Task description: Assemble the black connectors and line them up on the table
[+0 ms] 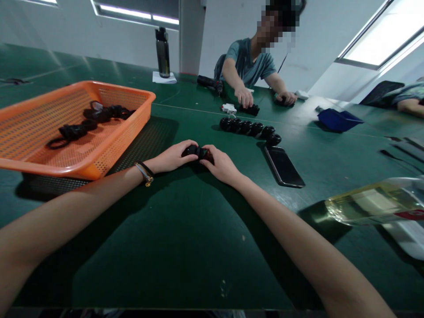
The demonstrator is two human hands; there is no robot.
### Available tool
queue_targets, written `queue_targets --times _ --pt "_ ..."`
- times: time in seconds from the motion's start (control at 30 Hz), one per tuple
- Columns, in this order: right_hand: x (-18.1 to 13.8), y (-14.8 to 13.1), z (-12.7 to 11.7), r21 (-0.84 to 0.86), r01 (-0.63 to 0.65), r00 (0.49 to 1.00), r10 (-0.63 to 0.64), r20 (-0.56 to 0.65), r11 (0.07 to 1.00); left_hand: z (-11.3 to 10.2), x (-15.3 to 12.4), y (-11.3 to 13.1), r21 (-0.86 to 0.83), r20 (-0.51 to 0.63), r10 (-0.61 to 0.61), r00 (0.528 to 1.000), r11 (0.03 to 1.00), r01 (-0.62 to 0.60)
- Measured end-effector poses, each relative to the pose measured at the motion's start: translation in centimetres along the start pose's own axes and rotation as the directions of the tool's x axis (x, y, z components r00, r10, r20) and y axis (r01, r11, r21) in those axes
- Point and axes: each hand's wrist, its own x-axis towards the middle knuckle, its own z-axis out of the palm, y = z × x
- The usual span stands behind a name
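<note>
Between my two hands is a small black rounded part (199,152), low over the green table (185,247). My left hand (177,155) grips its left end with thumb and fingers. On its right end my right hand (220,164) is closed in the same way. The fingers cover much of the part, so its exact kind does not show. Beyond my right hand, several shiny black round parts (247,127) stand in a slanting row. An orange basket (115,154) to the left of my left hand holds several black parts (74,131), some with loops.
Right of my hands lie a phone (285,167) and a clear bottle (371,201) of yellowish liquid. A blue scoop-like tray (339,120) sits farther back. Across the table a co-worker (248,62) handles black parts near a power tool (210,83). A dark bottle (162,53) stands at the back.
</note>
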Motion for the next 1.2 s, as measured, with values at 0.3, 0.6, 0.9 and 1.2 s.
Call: queue_targets --times 0.3,0.6,0.9,1.2 --pt "0.08 -0.03 0.03 -0.008 -0.010 1.000 0.010 0.013 1.000 -0.10 -0.03 0.13 0.007 0.009 -0.008 1.000 1.000 0.008" --pt "0.12 -0.05 0.00 -0.010 -0.025 0.999 0.025 0.023 1.000 -0.05 0.00 -0.10 0.009 0.010 0.000 1.000 1.000 0.000" --pt "0.16 -0.10 0.00 -0.021 -0.035 0.999 0.035 0.026 0.999 -0.04 -0.03 -0.14 0.004 0.001 0.007 1.000 1.000 -0.007" --pt "0.17 -0.35 -0.10 -0.040 -0.064 0.997 0.066 0.045 0.997 0.02 0.00 -0.13 0.007 0.003 0.002 1.000 1.000 -0.002"
